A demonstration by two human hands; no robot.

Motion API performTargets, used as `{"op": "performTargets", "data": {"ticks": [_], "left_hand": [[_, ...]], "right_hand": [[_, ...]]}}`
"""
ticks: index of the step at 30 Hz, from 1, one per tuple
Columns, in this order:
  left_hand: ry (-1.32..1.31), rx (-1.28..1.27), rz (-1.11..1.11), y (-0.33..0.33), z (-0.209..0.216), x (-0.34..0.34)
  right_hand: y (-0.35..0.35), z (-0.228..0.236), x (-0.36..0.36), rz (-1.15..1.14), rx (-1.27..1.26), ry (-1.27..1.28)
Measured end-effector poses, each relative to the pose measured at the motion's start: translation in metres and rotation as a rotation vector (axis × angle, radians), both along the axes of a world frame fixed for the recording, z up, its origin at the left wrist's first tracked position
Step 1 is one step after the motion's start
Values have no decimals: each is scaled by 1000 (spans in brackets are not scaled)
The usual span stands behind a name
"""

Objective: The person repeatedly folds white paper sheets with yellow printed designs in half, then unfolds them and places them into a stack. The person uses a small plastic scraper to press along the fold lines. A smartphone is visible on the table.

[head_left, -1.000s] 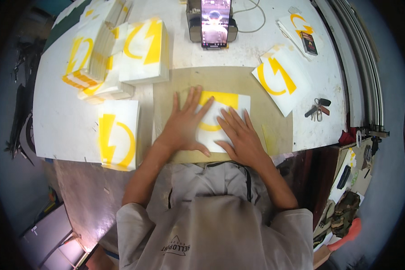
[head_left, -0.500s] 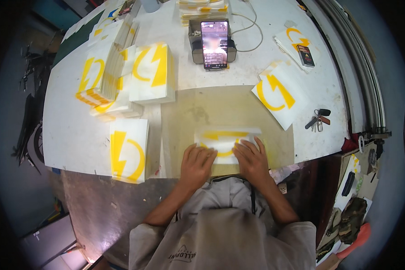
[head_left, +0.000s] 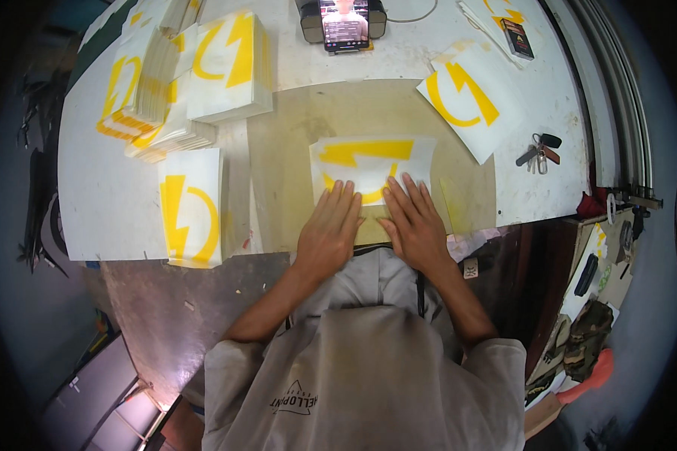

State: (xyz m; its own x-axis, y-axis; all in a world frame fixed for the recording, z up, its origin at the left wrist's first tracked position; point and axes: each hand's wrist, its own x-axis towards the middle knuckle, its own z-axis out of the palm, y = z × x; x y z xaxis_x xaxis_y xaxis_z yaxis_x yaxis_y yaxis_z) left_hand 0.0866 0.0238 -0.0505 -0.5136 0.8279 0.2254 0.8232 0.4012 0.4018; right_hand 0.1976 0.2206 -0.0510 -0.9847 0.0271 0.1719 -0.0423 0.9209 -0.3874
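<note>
A white sheet (head_left: 359,173) with a yellow lightning bolt and arc lies sideways on a yellowish cutting-mat-like sheet (head_left: 286,120) before me. My left hand (head_left: 331,225) rests flat on its near left part, fingers stretched forward. My right hand (head_left: 416,222) lies likewise on the near right part, fingers straight and slightly apart. Both palms sit on the yellowish mat, and the fingers hide some of the arc. To the left lies a small pile of matching sheets (head_left: 192,210); to the right, more such sheets (head_left: 470,101) overlap the mat.
Thick stacks of printed sheets (head_left: 229,68) stand at the back left. A lit phone (head_left: 344,26) leans on a stand at the back. Keys (head_left: 540,154) and a small dark box (head_left: 517,39) are on the right. A metal rail (head_left: 605,113) runs along the table's right side.
My fingers, which were curled on the sheet's near edge, are now stretched flat over it. The sheet now lies flatter and sharper. The whole view has shifted, so the table appears higher.
</note>
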Motion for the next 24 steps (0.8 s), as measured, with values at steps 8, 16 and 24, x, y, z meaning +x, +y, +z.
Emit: {"op": "performTargets", "data": {"ticks": [8, 16, 24], "left_hand": [[3, 33, 17, -1, -3, 3], [-2, 32, 6, -1, -2, 2], [56, 51, 92, 5, 1, 2]], "right_hand": [[1, -3, 4, 12, 1, 19], [0, -3, 4, 7, 6, 15], [-3, -5, -3, -36, -31, 103]]}}
